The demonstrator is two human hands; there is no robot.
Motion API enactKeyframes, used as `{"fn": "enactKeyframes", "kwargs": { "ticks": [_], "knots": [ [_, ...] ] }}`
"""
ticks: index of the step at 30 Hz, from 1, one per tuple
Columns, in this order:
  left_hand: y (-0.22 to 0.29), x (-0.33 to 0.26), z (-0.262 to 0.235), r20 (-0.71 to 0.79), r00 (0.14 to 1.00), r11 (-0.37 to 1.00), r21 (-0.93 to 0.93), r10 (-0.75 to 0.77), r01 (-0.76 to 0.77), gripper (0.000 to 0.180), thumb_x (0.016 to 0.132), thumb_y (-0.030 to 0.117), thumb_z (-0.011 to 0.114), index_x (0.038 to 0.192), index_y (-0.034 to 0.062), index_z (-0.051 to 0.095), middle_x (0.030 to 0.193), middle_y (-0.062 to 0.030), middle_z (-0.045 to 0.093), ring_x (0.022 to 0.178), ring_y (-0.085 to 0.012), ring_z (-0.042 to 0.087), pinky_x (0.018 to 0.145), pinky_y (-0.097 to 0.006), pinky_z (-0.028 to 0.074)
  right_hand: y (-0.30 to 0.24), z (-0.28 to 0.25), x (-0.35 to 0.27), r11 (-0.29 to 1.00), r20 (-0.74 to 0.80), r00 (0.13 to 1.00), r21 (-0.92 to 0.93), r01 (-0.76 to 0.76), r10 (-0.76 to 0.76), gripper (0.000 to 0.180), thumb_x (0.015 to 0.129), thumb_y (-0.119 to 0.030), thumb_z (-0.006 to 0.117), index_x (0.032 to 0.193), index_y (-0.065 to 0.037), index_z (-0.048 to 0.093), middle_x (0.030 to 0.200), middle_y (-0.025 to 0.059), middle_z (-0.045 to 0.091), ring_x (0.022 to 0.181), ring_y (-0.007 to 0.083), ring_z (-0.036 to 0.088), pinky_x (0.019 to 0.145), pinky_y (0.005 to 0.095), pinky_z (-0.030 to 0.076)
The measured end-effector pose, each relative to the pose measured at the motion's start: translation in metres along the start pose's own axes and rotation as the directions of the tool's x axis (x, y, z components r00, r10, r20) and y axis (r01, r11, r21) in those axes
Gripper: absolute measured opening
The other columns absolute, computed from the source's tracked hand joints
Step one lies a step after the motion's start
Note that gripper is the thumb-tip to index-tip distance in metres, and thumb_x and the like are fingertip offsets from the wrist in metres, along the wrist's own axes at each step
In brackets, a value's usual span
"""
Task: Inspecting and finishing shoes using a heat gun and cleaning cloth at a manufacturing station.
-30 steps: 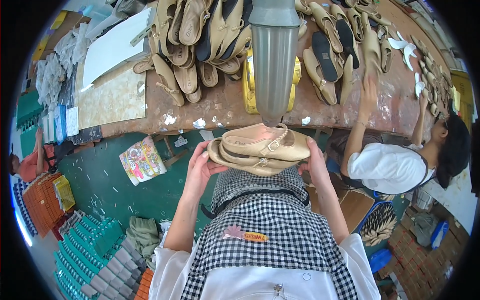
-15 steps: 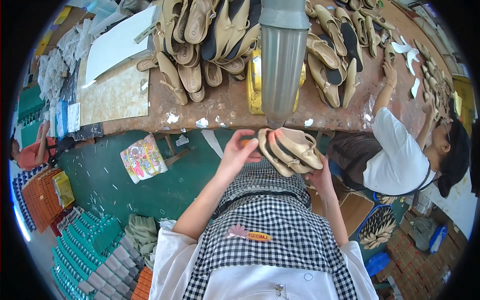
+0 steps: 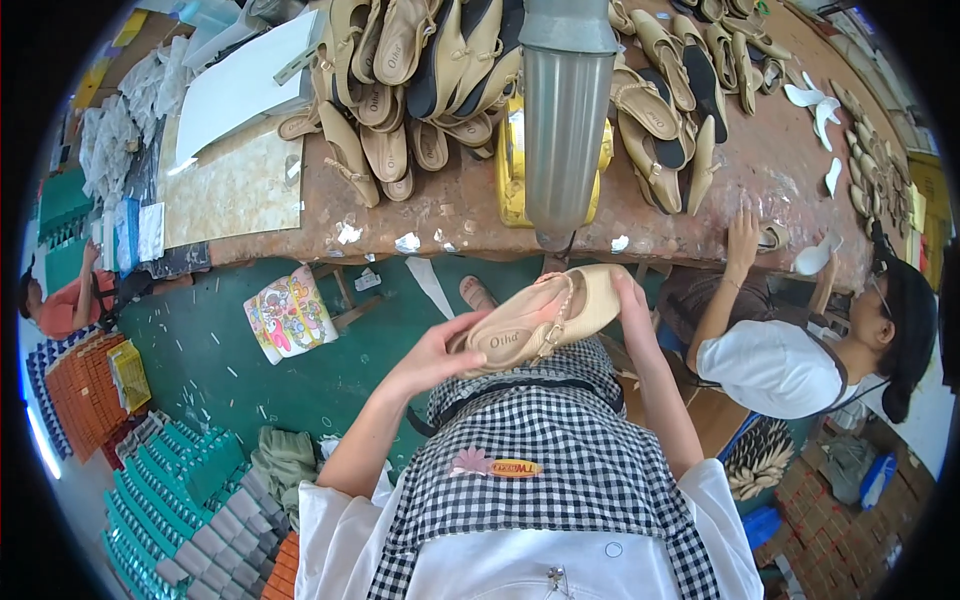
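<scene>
A beige slip-on shoe (image 3: 592, 306) with a thin decorated strap lies across in front of my waist, its insole turned up toward me. Its heel end is in my left hand (image 3: 432, 358), thumb over the insole and fingers beneath. At the toe end, my right hand (image 3: 632, 305) grips the side. Whether a second shoe sits beneath it, I cannot tell. Just beyond the shoe, a grey tube-shaped fixture (image 3: 568, 130) comes down over the table edge.
Piles of beige shoes (image 3: 385, 150) cover the brown table (image 3: 450, 215), on both sides of a yellow machine (image 3: 512, 175). At right, a co-worker (image 3: 770, 350) handles a shoe and a white shoe-shaped piece. A patterned stool (image 3: 290, 315) stands at left, near stacked teal trays (image 3: 165, 490).
Two shoes were held together under the fixture; now one shows, turned sideways with its insole up and nearer me. My left hand moved down-left to the heel. The co-worker's hands came nearer the table edge.
</scene>
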State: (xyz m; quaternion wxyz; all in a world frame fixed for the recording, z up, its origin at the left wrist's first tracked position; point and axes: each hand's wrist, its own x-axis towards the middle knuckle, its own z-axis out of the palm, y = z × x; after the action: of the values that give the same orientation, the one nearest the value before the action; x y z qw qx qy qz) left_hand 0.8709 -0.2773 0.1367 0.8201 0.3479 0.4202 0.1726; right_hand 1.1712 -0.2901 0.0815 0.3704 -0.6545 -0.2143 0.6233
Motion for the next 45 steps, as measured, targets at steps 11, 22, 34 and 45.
{"fn": "enactKeyframes", "kwargs": {
  "ticks": [11,22,34,45],
  "knots": [
    [0.001,0.014,0.031,-0.015,1.0,1.0,0.008,-0.013,0.014,0.066,0.072,0.012,0.073,0.13,-0.0002,0.044,0.12,-0.0093,0.055,0.109,-0.0156,0.052,0.096,-0.028,0.04,-0.014,-0.033,0.002,0.992,-0.074,0.995,0.104,0.07,-0.062,0.045,0.094,-0.037,0.037,0.112,-0.001,0.058,0.108,0.0082,0.06,0.101,0.0169,0.055,0.092,0.0288,0.039],
    [0.01,0.033,-0.004,-0.114,0.963,0.881,-0.44,-0.246,0.173,0.058,0.083,0.014,0.061,0.131,-0.0048,0.036,0.121,-0.0145,0.053,0.106,-0.0188,0.056,0.091,-0.03,0.048,0.009,-0.146,0.012,0.615,-0.189,0.863,0.631,0.473,-0.469,0.041,0.091,-0.032,0.042,0.123,-0.006,0.046,0.135,0.0114,0.04,0.13,0.0291,0.03,0.109,0.0437,0.024],
    [0.007,0.029,0.024,0.075,0.99,0.993,-0.005,0.119,-0.119,0.058,0.085,0.034,0.062,0.129,0.0008,0.045,0.124,-0.0064,0.052,0.114,-0.0147,0.048,0.096,-0.029,0.04,0.012,-0.058,0.001,0.854,-0.083,0.996,0.518,0.055,-0.014,0.046,0.094,-0.04,0.043,0.122,-0.004,0.047,0.117,0.0104,0.055,0.107,0.0205,0.053,0.094,0.0362,0.042],
    [0.023,0.034,-0.011,-0.162,0.979,0.954,-0.291,-0.125,0.074,0.092,0.08,0.071,0.028,0.136,-0.0022,0.029,0.132,-0.0139,0.044,0.12,-0.0213,0.046,0.096,-0.035,0.042,0.007,-0.156,-0.033,0.706,-0.459,0.876,0.571,0.418,-0.147,0.034,0.093,-0.027,0.047,0.119,-0.005,0.049,0.102,0.0078,0.058,0.085,0.0196,0.061,0.077,0.0357,0.052]
  ]
}}
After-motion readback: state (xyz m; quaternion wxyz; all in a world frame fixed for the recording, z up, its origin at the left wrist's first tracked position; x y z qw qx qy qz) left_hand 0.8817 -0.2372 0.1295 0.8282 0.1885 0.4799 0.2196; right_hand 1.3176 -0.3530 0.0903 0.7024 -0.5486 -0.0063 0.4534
